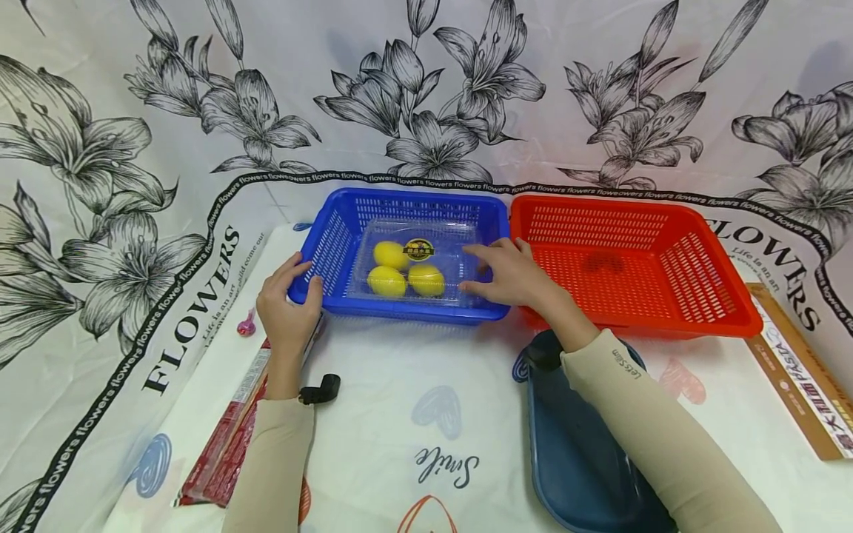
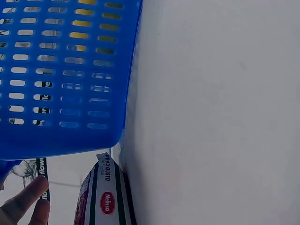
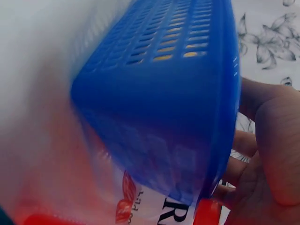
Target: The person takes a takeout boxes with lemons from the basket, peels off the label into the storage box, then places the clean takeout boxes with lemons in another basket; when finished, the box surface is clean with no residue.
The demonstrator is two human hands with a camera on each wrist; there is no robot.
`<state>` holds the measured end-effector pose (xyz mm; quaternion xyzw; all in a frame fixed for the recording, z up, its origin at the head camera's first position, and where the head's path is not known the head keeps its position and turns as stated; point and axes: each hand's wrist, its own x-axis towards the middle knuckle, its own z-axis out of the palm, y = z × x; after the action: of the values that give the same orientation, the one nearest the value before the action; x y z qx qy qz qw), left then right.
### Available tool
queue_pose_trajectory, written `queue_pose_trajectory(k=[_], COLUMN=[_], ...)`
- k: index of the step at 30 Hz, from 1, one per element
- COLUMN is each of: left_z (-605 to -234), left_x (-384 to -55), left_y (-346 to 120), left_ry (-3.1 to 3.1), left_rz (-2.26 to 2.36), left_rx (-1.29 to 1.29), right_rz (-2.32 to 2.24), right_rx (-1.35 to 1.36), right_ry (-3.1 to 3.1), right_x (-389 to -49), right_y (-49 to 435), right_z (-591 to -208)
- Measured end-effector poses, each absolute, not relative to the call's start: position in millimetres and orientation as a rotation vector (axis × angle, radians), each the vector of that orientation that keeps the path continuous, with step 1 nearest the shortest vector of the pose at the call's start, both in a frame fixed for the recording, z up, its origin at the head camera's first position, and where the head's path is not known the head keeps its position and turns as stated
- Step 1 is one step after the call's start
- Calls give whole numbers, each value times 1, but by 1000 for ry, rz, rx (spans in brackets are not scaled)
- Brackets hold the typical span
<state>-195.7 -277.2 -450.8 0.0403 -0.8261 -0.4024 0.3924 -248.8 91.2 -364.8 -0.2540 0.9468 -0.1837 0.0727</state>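
Note:
A blue basket (image 1: 413,311) stands at the centre back, with a clear plastic box (image 1: 453,237) lying in it. Three yellow lemons (image 1: 387,281) show through the box, beside a black and gold label (image 1: 418,249). My left hand (image 1: 288,303) holds the basket's left end near the front corner, its thumb at the rim. Over the right rim reaches my right hand (image 1: 509,274), fingers spread and slightly bent, tips at the box's right end. In the right wrist view, the right hand (image 3: 267,154) is beside the basket's rim, its fingertips partly hidden.
A red basket (image 1: 720,326) adjoins the blue one on the right. Under my right forearm lies a dark blue tray (image 1: 566,459). Red packets (image 1: 226,451), one marked Melissa (image 2: 108,201), lie by my left arm. A pasta box (image 1: 796,377) is far right, a pink item (image 1: 246,324) left.

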Motion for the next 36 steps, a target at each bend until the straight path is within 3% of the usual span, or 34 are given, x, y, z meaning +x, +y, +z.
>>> queue_pose_trajectory(k=[13, 25, 36], left_z=[-447, -448, -449], left_x=[-196, -192, -192], left_y=[-279, -276, -278], left_ry=[-2081, -2099, -2101], left_rz=[-1070, -1110, -1113], left_rx=[92, 119, 112], right_rz=[-592, -289, -619], right_rx=[-707, -661, -951], right_ry=[2763, 2721, 2768], right_x=[-258, -265, -261], right_y=[85, 73, 56], right_z=[-345, -344, -355])
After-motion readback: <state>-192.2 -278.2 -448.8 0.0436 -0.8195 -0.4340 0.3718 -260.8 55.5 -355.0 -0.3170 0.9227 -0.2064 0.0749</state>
